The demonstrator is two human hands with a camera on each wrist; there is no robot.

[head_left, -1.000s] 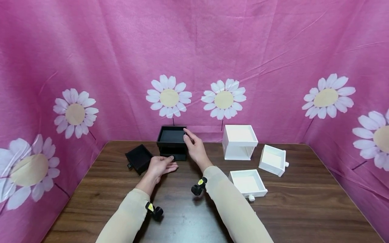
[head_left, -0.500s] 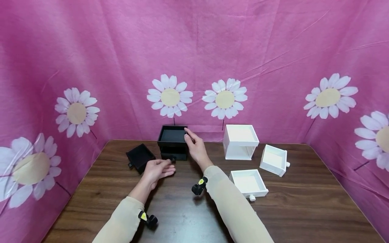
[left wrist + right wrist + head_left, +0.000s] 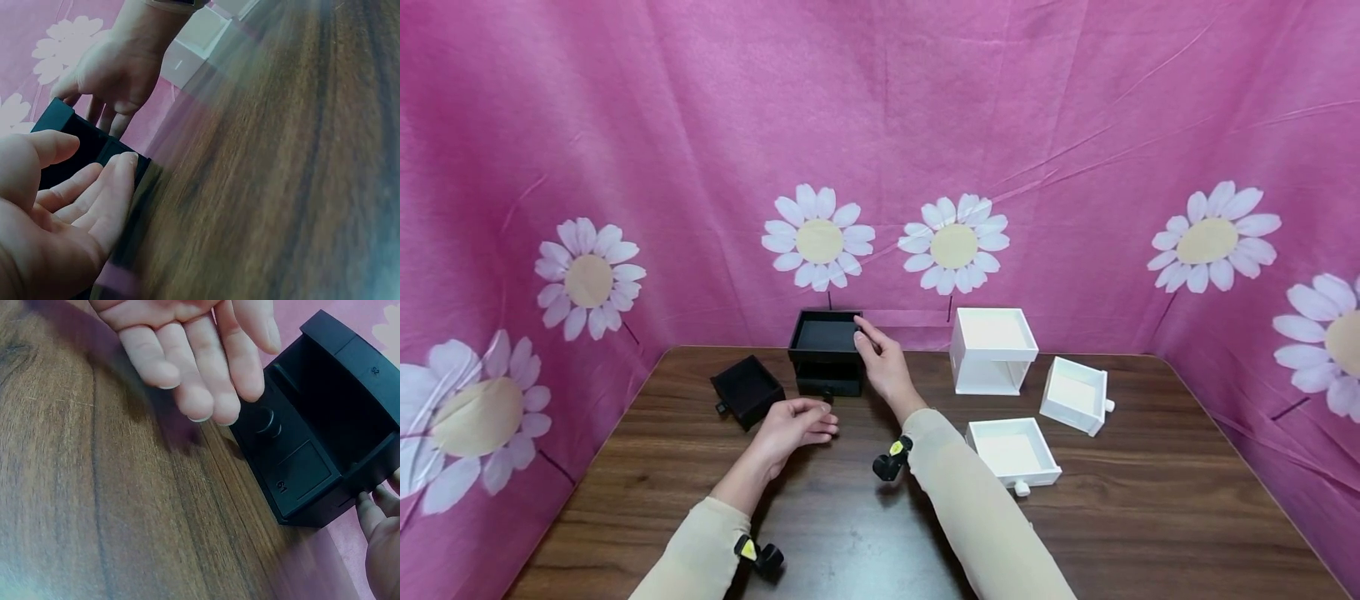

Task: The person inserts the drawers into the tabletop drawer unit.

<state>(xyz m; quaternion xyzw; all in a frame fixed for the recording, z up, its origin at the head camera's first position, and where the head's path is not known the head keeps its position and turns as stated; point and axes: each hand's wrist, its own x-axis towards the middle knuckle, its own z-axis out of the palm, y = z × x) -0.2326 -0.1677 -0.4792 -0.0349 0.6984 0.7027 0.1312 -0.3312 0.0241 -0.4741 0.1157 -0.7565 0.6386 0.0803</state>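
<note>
Black two-tier cabinet (image 3: 824, 357): presumably light, rigid | Pull round knob (image 3: 269, 424); brace side wall (image 3: 337, 503) | Left hand (image 3: 795, 427): relaxed, holding nothing | Right hand (image 3: 891, 367): touching side wall

Eases left hand (image 3: 792, 427) a bit down from black box (image 3: 824, 335), mid-frame in head view. Puts thumb tip (image 3: 822, 406) just below round knob (image 3: 827, 395), up at knob level a second ago. Drops left sleeve (image 3: 700, 546) and left wrist camera (image 3: 767, 560) toward bottom edge, left of centre.
</note>
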